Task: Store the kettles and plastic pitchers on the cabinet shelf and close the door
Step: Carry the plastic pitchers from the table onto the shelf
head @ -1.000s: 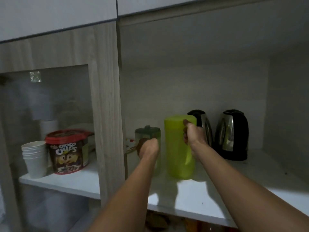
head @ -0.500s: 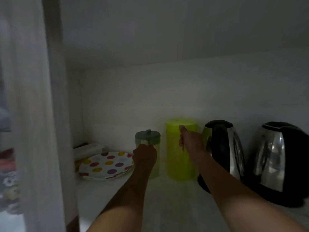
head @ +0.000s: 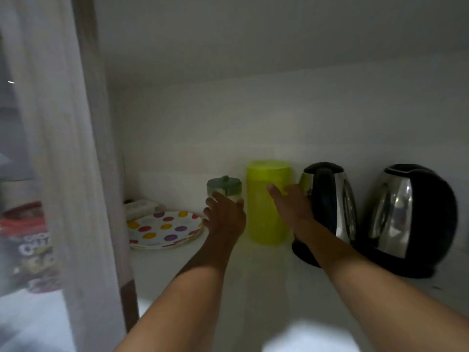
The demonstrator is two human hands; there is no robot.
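Observation:
A lime-green plastic pitcher (head: 264,224) stands upright at the back of the white cabinet shelf (head: 253,288). Left of it is a small clear pitcher with a grey-green lid (head: 223,184). To the right are two steel-and-black kettles, one near (head: 330,199) and one farther right (head: 411,214). My left hand (head: 224,217) is in front of the small pitcher with its fingers spread, hiding the pitcher's lower body. My right hand (head: 289,204) lies with straight fingers against the lime pitcher's right side, between it and the near kettle.
A polka-dot plate (head: 162,229) lies at the shelf's left, with a small white box (head: 140,207) behind it. A wooden cabinet post (head: 101,174) stands close on the left. Beyond it, blurred, is a red-lidded cereal tub (head: 28,245).
Both pitchers went from the shelf's front to its back. Both hands, which gripped the pitchers before, now have their fingers loosened and spread. The camera moved closer into the cabinet.

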